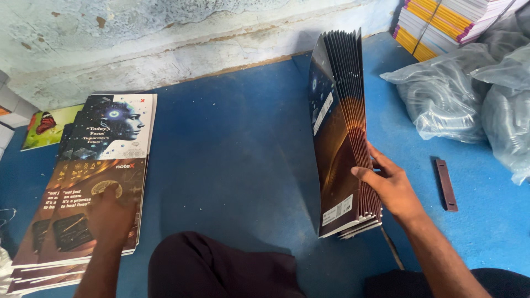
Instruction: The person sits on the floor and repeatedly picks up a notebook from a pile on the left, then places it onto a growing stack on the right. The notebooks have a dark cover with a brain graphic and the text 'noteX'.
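Observation:
My right hand [389, 185] grips a fanned bundle of thin dark-covered notebooks [339, 132] that stands upright on the blue floor [237, 154], thumb on the front cover and fingers behind. My left hand [110, 212] lies flat on top of a stack of glossy printed covers [96, 182] at the left, pressing on the brown and black part. The upper part of that stack shows a blue head picture on white.
A green sheet with a butterfly [47, 126] lies far left. Clear plastic bags [469, 94] and a pile of bound notebooks [441, 22] sit at the right back. A small brown bar [446, 185] lies on the floor. My dark-clothed knee [221, 265] is at the bottom.

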